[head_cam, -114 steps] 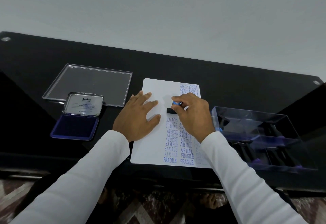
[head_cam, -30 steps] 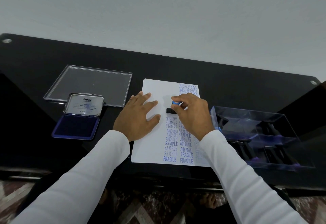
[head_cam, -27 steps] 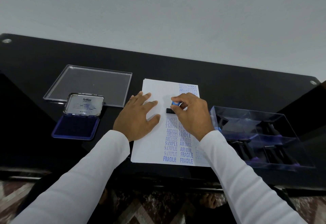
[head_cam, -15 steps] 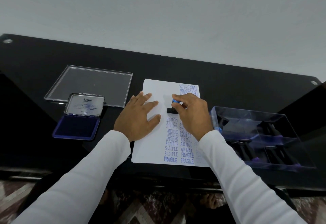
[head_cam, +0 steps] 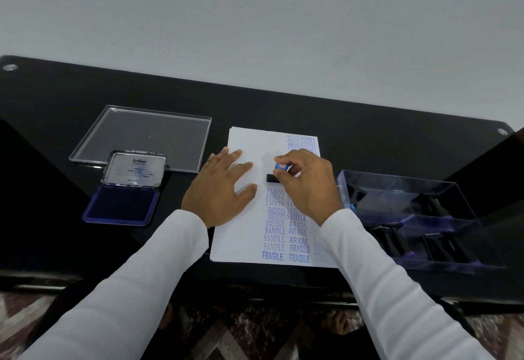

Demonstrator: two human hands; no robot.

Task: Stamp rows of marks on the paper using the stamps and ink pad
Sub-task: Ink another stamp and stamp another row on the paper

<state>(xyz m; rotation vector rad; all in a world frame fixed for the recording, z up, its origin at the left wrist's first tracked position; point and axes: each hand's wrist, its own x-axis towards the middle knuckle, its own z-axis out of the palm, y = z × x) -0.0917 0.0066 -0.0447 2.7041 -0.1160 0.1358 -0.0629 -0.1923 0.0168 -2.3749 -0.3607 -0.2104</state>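
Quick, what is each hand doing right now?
Left hand: open, fingers flat on the paper.
Right hand: pinches the stamp, which is down on the paper.

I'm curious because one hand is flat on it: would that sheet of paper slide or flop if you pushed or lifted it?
Probably it would slide: the paper lies on a glossy black table, and the left hand rests flat on it while the right hand pinches the stamp. It looks thin, so lifted by one edge it would likely droop.
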